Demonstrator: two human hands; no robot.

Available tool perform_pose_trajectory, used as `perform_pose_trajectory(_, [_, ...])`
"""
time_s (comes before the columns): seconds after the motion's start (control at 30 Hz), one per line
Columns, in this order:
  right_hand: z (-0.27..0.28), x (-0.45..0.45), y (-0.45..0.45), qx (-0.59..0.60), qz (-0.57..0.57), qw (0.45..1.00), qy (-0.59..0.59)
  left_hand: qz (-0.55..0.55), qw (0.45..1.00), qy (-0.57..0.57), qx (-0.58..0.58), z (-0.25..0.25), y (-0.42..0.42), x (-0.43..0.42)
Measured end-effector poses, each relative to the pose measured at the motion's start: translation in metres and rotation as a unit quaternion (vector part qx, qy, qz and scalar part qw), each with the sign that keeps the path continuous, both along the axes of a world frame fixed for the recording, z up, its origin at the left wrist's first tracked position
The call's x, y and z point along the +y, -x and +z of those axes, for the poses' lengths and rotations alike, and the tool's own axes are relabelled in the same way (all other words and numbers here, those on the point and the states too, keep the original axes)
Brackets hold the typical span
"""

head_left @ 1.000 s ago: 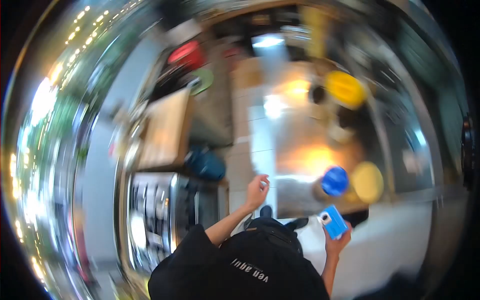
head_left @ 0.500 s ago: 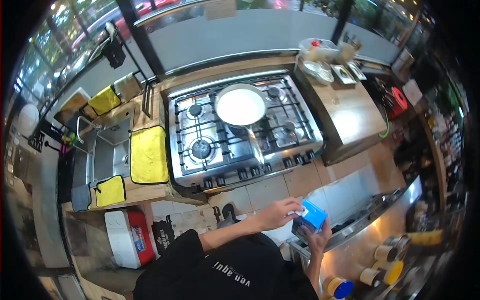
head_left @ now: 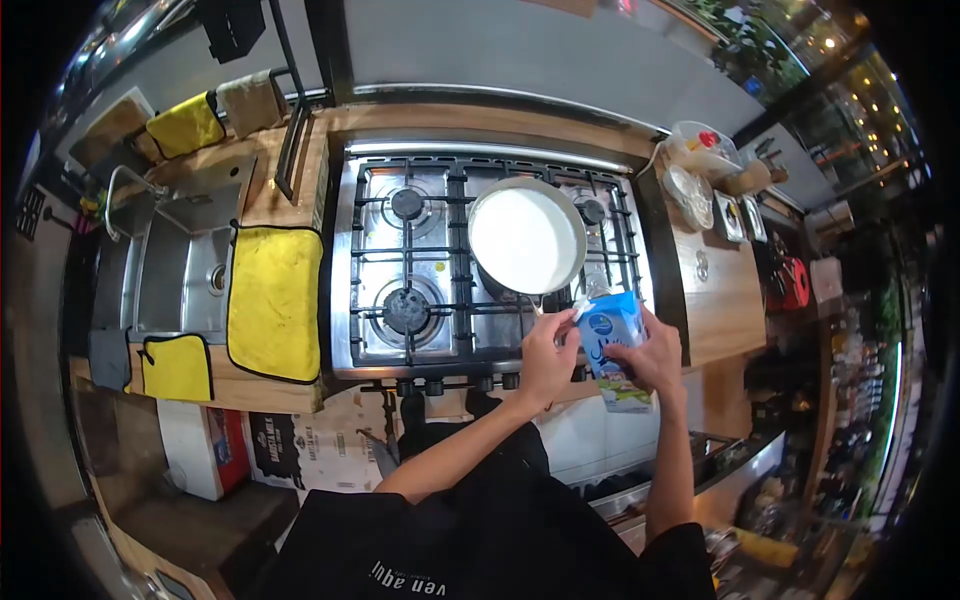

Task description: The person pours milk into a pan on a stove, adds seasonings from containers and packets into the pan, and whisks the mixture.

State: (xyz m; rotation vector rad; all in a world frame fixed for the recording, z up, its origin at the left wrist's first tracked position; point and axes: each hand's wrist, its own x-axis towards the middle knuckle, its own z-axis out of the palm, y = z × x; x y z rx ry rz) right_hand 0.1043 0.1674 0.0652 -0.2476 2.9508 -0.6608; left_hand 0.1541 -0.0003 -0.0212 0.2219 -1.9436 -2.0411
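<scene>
A blue milk carton (head_left: 612, 350) with a green and white lower part is tilted over the front right of the stove. My right hand (head_left: 652, 355) is wrapped around its right side, thumb across the front. At the carton's upper left corner, my left hand (head_left: 548, 362) pinches at the small white cap (head_left: 580, 309); my fingers partly hide it. Just beyond sits a round pan (head_left: 478, 262) full of white liquid (head_left: 526, 238), on a rear burner. Its handle runs toward me and is mostly hidden behind my left hand.
The gas stove (head_left: 350, 330) has black grates. To the left, a yellow cloth (head_left: 275, 305) lies beside the sink (head_left: 165, 275). The right wooden counter (head_left: 722, 305) carries a plastic tub (head_left: 700, 145) and small trays. A red and white cooler (head_left: 195, 450) stands below left.
Both hands and the carton have moved from over the floor to the stove's front edge, near the pan. The view has shifted closer to the stove.
</scene>
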Motion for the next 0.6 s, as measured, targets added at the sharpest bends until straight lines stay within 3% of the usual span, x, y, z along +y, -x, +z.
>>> perform_pose_trajectory(0.07, [0.006, -0.002, 0.040, -0.027, 0.018, 0.999, -0.028, 0.041, 0.995, -0.088, -0.005, -0.003, 0.020, 0.014])
perform_pose_trajectory(0.13, [0.015, -0.010, 0.073, -0.032, 0.069, 0.988, -0.134, 0.030, 0.993, -0.104, -0.040, -0.005, 0.037, 0.026])
perform_pose_trajectory(0.2, [0.022, -0.017, 0.104, -0.054, 0.088, 0.987, -0.125, 0.029, 0.978, -0.182, -0.096, -0.011, 0.062, 0.040])
perform_pose_trajectory(0.27, [0.020, -0.018, 0.132, -0.021, 0.159, 0.974, -0.159, 0.007, 0.973, -0.167, -0.160, -0.013, 0.081, 0.049])
perform_pose_trajectory(0.33, [0.021, -0.023, 0.158, -0.024, 0.193, 0.962, -0.191, 0.066, 0.928, -0.329, -0.161, -0.008, 0.096, 0.065])
perform_pose_trajectory(0.6, [0.035, -0.060, 0.209, -0.001, 0.303, 0.907, -0.293, 0.115, 0.867, -0.436, -0.210, 0.010, 0.140, 0.071])
